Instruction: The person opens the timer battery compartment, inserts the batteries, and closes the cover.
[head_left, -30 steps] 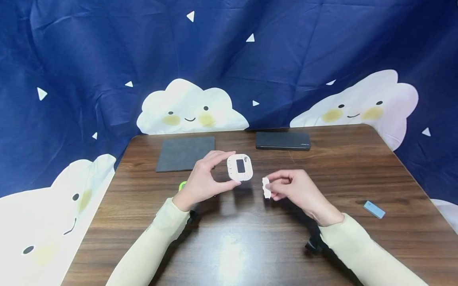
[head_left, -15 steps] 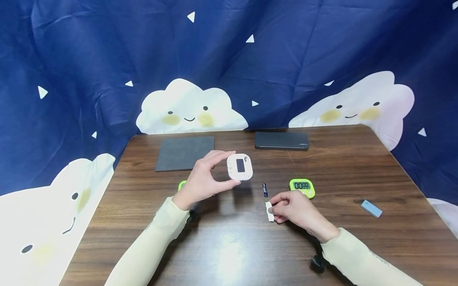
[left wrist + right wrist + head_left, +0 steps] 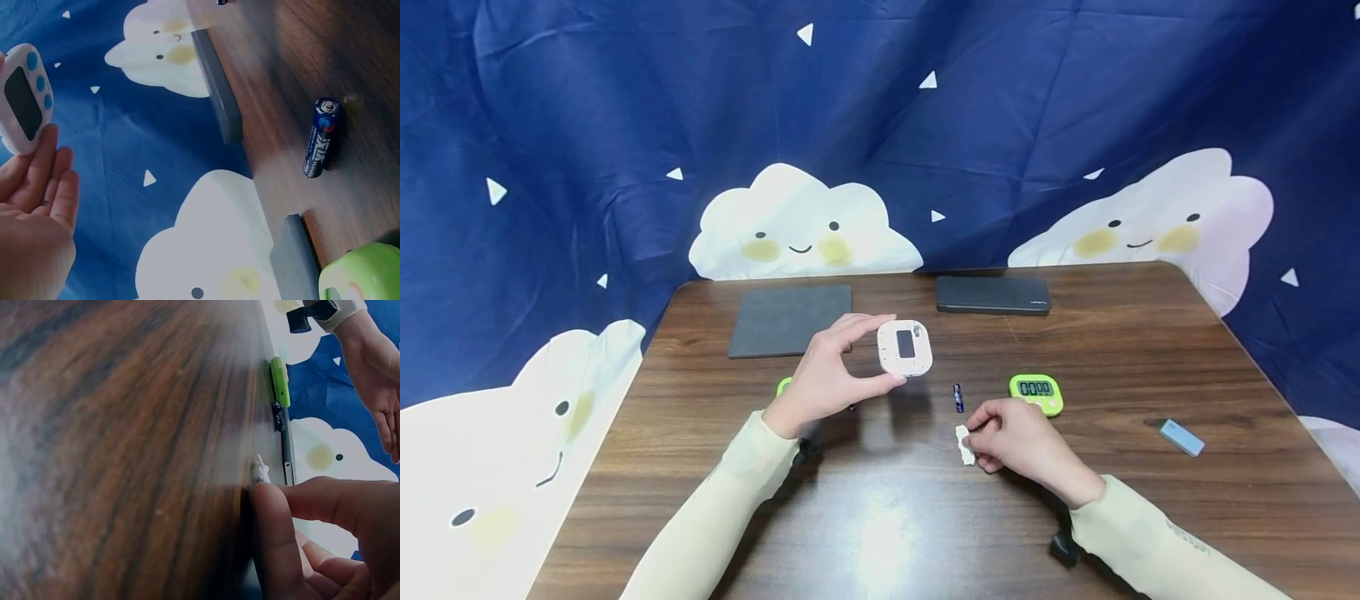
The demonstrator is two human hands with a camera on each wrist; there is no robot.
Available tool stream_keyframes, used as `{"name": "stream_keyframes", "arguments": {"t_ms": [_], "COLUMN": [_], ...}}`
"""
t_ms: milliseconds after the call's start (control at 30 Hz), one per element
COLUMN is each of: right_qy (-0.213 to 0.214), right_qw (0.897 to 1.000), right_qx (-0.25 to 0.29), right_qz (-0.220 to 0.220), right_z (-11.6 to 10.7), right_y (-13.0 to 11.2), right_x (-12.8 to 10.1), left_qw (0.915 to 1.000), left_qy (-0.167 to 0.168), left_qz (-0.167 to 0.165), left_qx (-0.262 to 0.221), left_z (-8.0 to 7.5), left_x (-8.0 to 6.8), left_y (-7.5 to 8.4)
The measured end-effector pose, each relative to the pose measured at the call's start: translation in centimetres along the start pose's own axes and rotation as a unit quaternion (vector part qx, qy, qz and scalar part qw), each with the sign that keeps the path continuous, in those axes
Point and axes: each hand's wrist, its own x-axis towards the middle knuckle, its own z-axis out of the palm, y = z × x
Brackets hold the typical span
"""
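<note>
My left hand [image 3: 835,367] holds a white digital timer [image 3: 891,360] by its edges, raised above the table. Its back, with a dark rectangle, faces the head camera; the left wrist view shows its screen and blue buttons [image 3: 40,83]. A small white battery cover [image 3: 965,446] with notched edges is pinched between the thumb and fingers of my right hand [image 3: 1018,442], low over the wood or touching it; I cannot tell which. Just beyond it lies a dark blue AAA battery [image 3: 958,398]. A green timer [image 3: 1035,388] reading 00:00 sits behind the right hand, partly covered.
Behind my left hand, a second green timer [image 3: 365,275] and another battery [image 3: 320,137] are mostly hidden from the head view. A grey mat [image 3: 790,321] and a black case [image 3: 992,295] lie at the table's back. To the right is a light blue block [image 3: 1182,437].
My right hand has moved toward me and lower with the white cover, uncovering the battery and the right green timer. Over the last half second it barely shifts. The left hand stays put.
</note>
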Motion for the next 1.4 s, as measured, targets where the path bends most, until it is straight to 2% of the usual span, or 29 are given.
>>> {"name": "stream_keyframes", "arguments": {"t_ms": [200,300,367,467,500,567,733,967,1100,1400], "right_qy": [0.007,0.028,0.054,0.084,0.087,0.070,0.011,-0.009,-0.010,0.000], "right_qw": [0.999,0.992,0.977,0.942,0.930,0.918,0.901,0.882,0.876,0.869], "right_qx": [-0.044,-0.102,-0.155,-0.230,-0.252,-0.280,-0.339,-0.392,-0.403,-0.417], "right_qz": [-0.022,-0.072,-0.135,-0.229,-0.252,-0.273,-0.271,-0.262,-0.265,-0.267], "right_z": [-0.5,-1.6,-2.4,-3.5,-3.8,-4.2,-4.2,-3.9,-3.6,-3.4], "right_y": [-0.6,-1.2,-1.6,-1.8,-1.9,-2.1,-2.1,-1.9,-1.9,-1.8], "right_x": [0.2,0.9,1.8,3.2,3.7,4.4,5.4,5.8,5.9,5.9], "left_qw": [0.9999,0.9999,1.0000,1.0000,1.0000,1.0000,1.0000,0.9997,0.9997,0.9989], "left_qy": [0.004,0.005,0.005,0.004,0.004,0.004,0.003,0.002,0.004,0.003], "left_qz": [0.006,0.004,0.001,-0.002,-0.003,-0.003,-0.007,-0.021,-0.024,-0.038], "left_qx": [-0.007,-0.009,-0.009,-0.007,-0.006,-0.003,-0.002,-0.009,-0.007,-0.027], "left_z": [0.1,0.1,0.1,0.1,0.1,0.0,-0.2,-0.2,-0.2,-0.2], "left_x": [-0.1,-0.1,-0.1,-0.1,-0.1,-0.1,0.0,0.0,0.0,0.0], "left_y": [-0.1,-0.1,-0.1,-0.1,-0.1,-0.1,-0.1,0.0,-0.1,-0.2]}}
